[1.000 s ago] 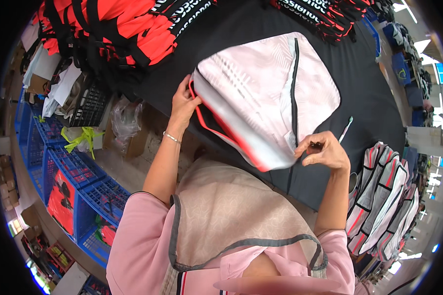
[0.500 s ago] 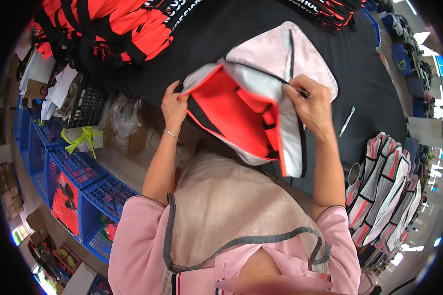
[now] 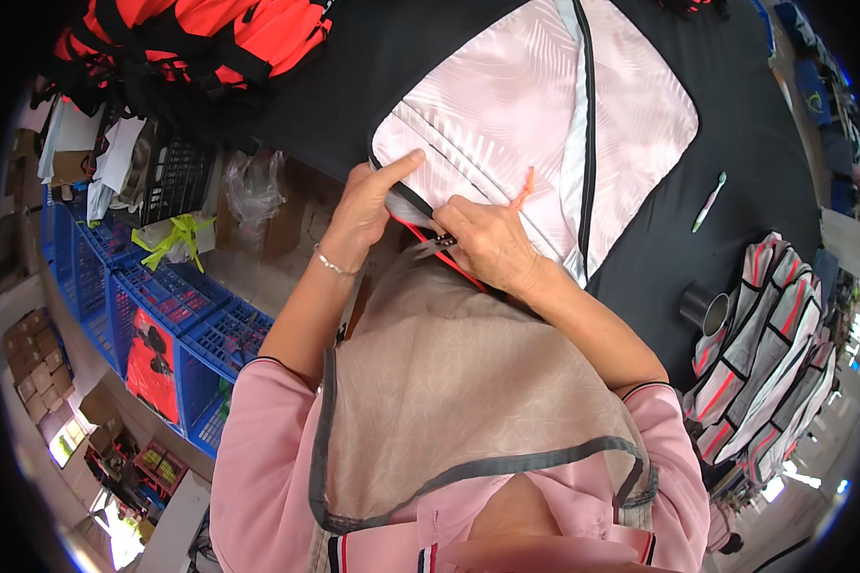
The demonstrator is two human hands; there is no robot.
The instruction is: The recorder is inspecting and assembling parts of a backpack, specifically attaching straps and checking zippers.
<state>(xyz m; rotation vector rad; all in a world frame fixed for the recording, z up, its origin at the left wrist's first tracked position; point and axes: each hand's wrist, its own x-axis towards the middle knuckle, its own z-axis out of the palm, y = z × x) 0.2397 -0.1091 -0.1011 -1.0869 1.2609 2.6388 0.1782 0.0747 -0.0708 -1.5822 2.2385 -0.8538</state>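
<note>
A pale pink leaf-patterned fabric piece (image 3: 487, 105), sewn like a bag, lies on the black-covered table in front of me, with a black zipper (image 3: 588, 124) running down it. My left hand (image 3: 358, 210) grips its near left edge, thumb lying on top and fingers underneath. Metal thread snips (image 3: 438, 245) sit in my right hand (image 3: 492, 239), their blades beside the red-and-black trimmed edge. A small orange strip (image 3: 524, 188) sticks up beside my right hand. The fabric's red lining is mostly hidden underneath.
A toothbrush (image 3: 709, 202) and a metal cup (image 3: 705, 307) rest at right, near stacked grey-and-red sewn pieces (image 3: 760, 344). Red bags with black straps (image 3: 191, 43) heap at far left. Blue crates (image 3: 177, 344) and a black basket (image 3: 177, 172) stand at left.
The fabric piece, held open with red lining showing before, now lies pink side up. My right hand has moved left to the near edge, and the snips' blades now show.
</note>
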